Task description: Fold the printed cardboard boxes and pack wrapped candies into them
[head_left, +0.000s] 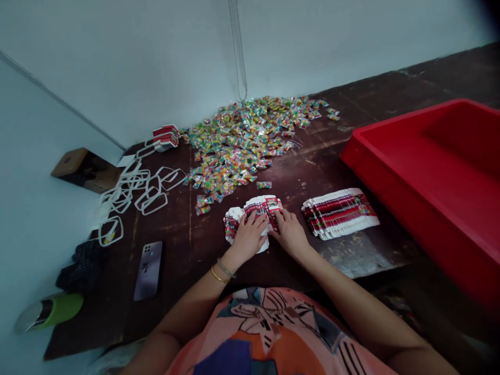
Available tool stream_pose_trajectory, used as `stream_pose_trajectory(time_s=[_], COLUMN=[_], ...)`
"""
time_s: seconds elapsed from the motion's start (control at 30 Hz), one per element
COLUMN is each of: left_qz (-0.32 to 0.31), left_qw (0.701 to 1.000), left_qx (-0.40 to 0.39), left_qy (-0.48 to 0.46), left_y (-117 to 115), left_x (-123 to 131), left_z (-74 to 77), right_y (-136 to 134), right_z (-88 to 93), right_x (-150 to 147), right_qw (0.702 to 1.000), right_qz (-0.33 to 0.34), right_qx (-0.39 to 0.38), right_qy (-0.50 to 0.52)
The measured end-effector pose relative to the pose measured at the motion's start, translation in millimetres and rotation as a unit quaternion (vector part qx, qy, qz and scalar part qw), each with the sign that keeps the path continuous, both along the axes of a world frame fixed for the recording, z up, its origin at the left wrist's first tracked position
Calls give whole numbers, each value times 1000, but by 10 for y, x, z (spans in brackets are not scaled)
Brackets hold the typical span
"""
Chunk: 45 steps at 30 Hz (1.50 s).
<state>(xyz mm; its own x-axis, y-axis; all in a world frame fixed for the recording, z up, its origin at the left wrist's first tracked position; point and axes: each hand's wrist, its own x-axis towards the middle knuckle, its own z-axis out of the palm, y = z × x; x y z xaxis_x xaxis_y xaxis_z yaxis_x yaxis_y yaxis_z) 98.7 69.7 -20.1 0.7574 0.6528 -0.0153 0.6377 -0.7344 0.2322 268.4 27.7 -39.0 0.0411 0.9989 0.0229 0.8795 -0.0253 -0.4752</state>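
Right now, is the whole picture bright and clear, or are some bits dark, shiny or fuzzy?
Head view: dim, bluish light on the wall; glints on the shiny packets; pale glare on the table; print on the pieces under the hands too soft to read; red tray seemingly stretched; top right corner dark.

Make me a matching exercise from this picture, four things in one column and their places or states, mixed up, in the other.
Column one
1. phone
2. large tray
3. wrapped candies
4. left hand

Column two
A. heaped toward the wall
B. bangles at its wrist, fingers on red-and-white printed pieces
C. lying back side up on the dark table
D. red, at the picture's right edge

Pairs: 1-C, 2-D, 3-A, 4-B
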Motion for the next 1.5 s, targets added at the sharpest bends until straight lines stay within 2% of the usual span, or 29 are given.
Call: stream_pose_trajectory(time_s=[0.13, 0.27, 0.37, 0.43, 0.57, 0.67, 0.73, 0.8, 0.9, 1.03, 1.2, 1.27, 1.33, 1.43, 1.5], left_qz=[0, 1, 2, 3, 39, 88, 100, 103, 123, 136, 160, 184, 207, 275, 323], left_qw=[1000, 999, 1000, 1000, 995, 982, 977, 974, 967, 963, 948, 924, 879, 768, 686], left_qx=[22, 24, 21, 15, 8, 4, -3, -16, -47, -63, -108, -163, -264, -428, -503], left_qy=[21, 23, 13, -2, -88, -164, -189, -201, -218, -222, -253, -294, -339, -389, -414], left_y=[-9, -14, -12, -14, -43, -89, -125, -159, -196, -213, -244, -280, -332, -431, -502], left_x=[3, -5, -12, -8, 24, 45, 48, 43, 35, 26, -23, -41, -47, -45, -52], left_z=[12, -10, -46, -51, 49, 183, 247, 268, 238, 223, 316, 326, 298, 224, 204], right_y=[-41, -206, -352, -413, -402, -327, -276, -233, -180, -83, -68, -172, -326, -542, -612], right_z=[7, 75, 100, 91, 89, 115, 113, 80, -6, -86, -10, 68, 156, 280, 356], right_x=[185, 438, 501, 469, 328, 240, 199, 170, 149, 160, 179, 138, 52, -100, -154], right_qw=[996, 979, 945, 912, 831, 807, 810, 829, 867, 892, 917, 927, 932, 936, 949], right_qz=[22, -62, -129, -145, -128, -117, -115, -120, -141, -155, -156, -147, -118, -40, -17], right_qx=[17, 71, 84, 63, 19, 28, 37, 32, 23, 36, 83, 90, 74, 33, 59], right_qy=[79, 180, 290, 379, 541, 578, 574, 545, 478, 422, 357, 332, 334, 349, 310])
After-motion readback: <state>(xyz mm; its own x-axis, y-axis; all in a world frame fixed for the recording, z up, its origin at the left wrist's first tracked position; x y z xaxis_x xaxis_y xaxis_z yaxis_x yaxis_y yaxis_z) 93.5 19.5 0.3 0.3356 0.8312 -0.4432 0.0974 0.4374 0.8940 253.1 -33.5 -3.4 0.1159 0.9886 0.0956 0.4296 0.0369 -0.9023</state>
